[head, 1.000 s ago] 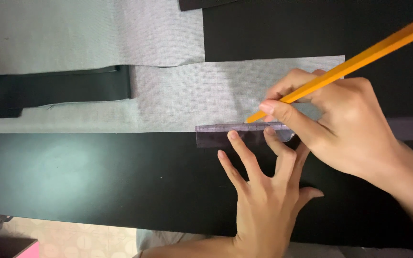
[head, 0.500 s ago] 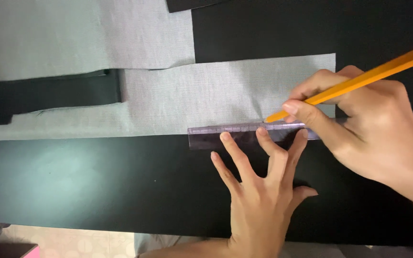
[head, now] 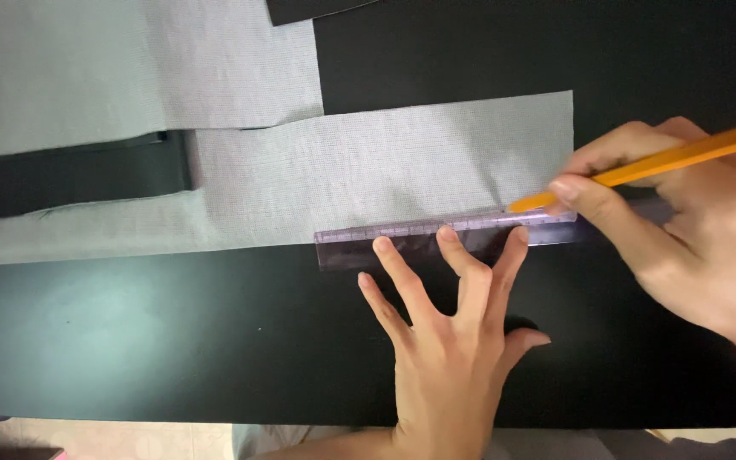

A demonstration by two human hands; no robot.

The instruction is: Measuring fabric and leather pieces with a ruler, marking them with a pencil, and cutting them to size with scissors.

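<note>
**Two hands, a ruler and a pencil on grey cloth**

A clear, purple-tinted ruler [head: 445,236] lies flat along the lower edge of a strip of grey cloth [head: 368,170], on a black table [head: 129,341]. The left hand [head: 453,341] lies palm down with fingers spread, three fingertips pressing on the ruler. Just to its right, the right hand [head: 683,230] is clamped around a yellow-orange pencil [head: 641,166], thumb and forefinger pinching near the tip. The tip touches the cloth at the ruler's upper edge, near its right end.
</note>
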